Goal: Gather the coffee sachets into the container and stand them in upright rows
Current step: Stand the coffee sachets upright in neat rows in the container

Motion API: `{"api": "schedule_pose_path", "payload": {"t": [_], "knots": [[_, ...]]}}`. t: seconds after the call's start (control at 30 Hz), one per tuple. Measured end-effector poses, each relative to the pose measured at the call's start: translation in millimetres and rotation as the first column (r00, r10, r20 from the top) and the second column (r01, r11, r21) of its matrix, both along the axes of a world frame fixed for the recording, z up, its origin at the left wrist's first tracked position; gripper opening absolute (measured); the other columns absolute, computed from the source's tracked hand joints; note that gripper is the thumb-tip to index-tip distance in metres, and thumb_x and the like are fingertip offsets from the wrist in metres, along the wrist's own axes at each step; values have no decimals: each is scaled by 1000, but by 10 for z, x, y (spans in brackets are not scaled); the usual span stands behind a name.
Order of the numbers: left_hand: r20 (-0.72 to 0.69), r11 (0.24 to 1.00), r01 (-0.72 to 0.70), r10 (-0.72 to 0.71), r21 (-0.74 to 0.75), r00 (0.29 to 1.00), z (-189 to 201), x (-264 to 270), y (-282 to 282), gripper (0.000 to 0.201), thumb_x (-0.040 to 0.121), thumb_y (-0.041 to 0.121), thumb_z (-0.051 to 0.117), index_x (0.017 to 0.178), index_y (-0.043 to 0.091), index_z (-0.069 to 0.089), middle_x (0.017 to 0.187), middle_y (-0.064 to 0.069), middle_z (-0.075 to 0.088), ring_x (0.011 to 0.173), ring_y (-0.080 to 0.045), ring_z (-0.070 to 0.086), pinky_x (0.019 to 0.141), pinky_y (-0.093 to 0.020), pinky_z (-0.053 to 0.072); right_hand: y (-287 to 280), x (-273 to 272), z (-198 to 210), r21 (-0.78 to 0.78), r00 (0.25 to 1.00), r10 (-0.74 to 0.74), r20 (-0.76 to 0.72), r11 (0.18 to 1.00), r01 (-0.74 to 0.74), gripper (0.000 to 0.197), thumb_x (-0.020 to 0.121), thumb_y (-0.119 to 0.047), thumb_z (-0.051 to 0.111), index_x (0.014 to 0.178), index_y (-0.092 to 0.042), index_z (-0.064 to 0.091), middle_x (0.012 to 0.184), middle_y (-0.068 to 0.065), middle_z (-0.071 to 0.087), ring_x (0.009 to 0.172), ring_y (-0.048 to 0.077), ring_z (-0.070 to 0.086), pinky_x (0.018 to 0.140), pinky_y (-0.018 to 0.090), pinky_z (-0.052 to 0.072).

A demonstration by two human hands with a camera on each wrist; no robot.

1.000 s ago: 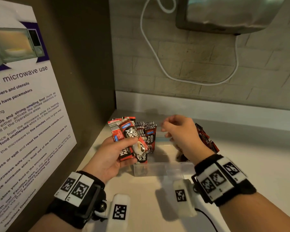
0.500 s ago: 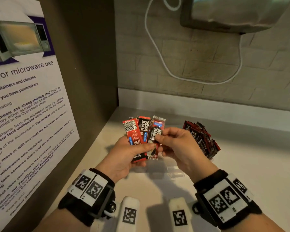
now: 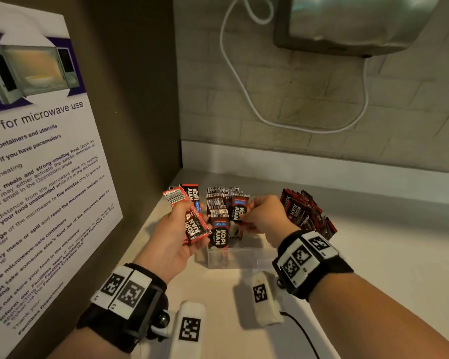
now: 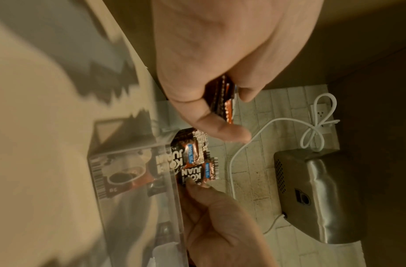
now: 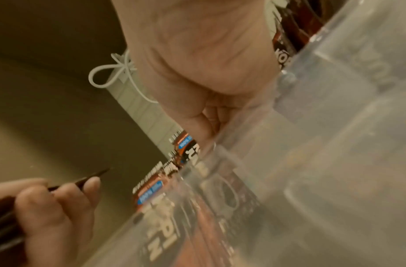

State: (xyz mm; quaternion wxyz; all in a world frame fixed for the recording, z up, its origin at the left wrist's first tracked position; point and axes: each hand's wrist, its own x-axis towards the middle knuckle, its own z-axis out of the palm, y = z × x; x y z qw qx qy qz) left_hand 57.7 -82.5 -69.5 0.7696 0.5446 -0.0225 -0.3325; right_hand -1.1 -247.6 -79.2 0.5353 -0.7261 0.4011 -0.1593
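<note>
My left hand grips a small fanned bundle of red-and-black coffee sachets just left of the clear plastic container. My right hand pinches a single sachet upright above the container's middle. A row of sachets stands upright along the container's left side, with one label-forward sachet at its front. Beyond my right wrist lies a leaning heap of sachets. The left wrist view shows the pinched sachet above the container wall.
A brown side wall with a microwave notice closes in the left. A steel appliance hangs on the tiled back wall with a white cable looping below it. Pale countertop extends to the right.
Half a second ago both hands met at the bundle. My right hand has since drawn one sachet away to the right, over the container, and my left hand has shifted slightly left with the rest.
</note>
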Motion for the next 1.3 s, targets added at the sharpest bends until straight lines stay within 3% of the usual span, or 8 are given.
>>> {"api": "schedule_pose_path", "payload": {"t": [0.33, 0.63, 0.77, 0.87, 0.97, 1.13, 1.23, 1.3], "knots": [[-43, 1000, 15, -15, -4, 999, -33, 8, 76, 30, 97, 27, 52, 116, 6, 64, 74, -6, 67, 64, -16, 62, 42, -21, 51, 17, 63, -125, -4, 1000, -1, -28, 1000, 1, 26, 77, 3, 73, 69, -9, 52, 93, 23, 71, 85, 35, 71, 77, 50, 58], [-48, 998, 52, -54, -39, 997, -77, 36, 65, 30, 95, 22, 53, 117, 5, 63, 77, -8, 68, 64, -17, 64, 42, -24, 50, -45, 47, -168, -53, 998, -5, -62, 999, 2, 27, 73, -6, 81, 74, -11, 55, 85, 13, 71, 72, 25, 71, 73, 43, 60], [-20, 996, 68, -69, -57, 997, -64, 49, 81, 22, 93, 15, 54, 109, 5, 64, 80, -11, 69, 65, -18, 66, 44, -26, 52, -99, -59, -82, -72, 997, -56, 49, 996, 59, 31, 73, -14, 82, 78, -13, 52, 82, 10, 64, 58, 21, 60, 52, 29, 52], [30, 992, 112, -110, -66, 994, -40, 14, 72, 13, 92, 12, 59, 102, 7, 65, 85, -13, 72, 67, -20, 70, 46, -27, 54, -60, -135, 48, -138, 971, -109, 214, 980, 140, 26, 77, -22, 78, 78, -10, 55, 75, 8, 59, 60, 20, 53, 53, 29, 43], [95, 987, 160, -157, -26, 983, -27, -39, 49, 21, 86, 15, 67, 107, 10, 65, 89, -12, 75, 69, -22, 72, 45, -26, 55, 128, -228, 247, -76, 950, 19, 312, 997, 5, 23, 84, -23, 72, 81, -4, 59, 68, 7, 58, 48, 12, 46, 45, 22, 37], [222, 980, 170, -189, 102, 957, -35, -99, -15, 20, 82, 16, 72, 102, 19, 68, 85, -4, 74, 62, -12, 65, 41, -19, 41, 399, -269, 399, -24, 910, 328, 254, 943, -333, 20, 82, -16, 73, 91, 1, 66, 58, -1, 59, 37, 6, 46, 36, 18, 32], [206, 979, 165, -187, 120, 961, -33, -105, -12, 19, 79, 16, 74, 97, 19, 68, 73, 1, 69, 53, -6, 55, 37, -17, 34, 436, -266, 419, -1, 898, 340, 278, 935, -353, 5, 83, -4, 69, 87, -1, 67, 57, 2, 59, 33, 4, 46, 33, 16, 31], [147, 982, 173, -183, 76, 972, -28, -79, 1, 30, 72, 29, 74, 96, 14, 65, 70, 0, 62, 51, -6, 47, 36, -16, 29, 410, -289, 449, -20, 883, 311, 351, 945, -325, 6, 84, 0, 67, 83, -7, 67, 60, 3, 64, 38, 8, 50, 37, 19, 38]]}}
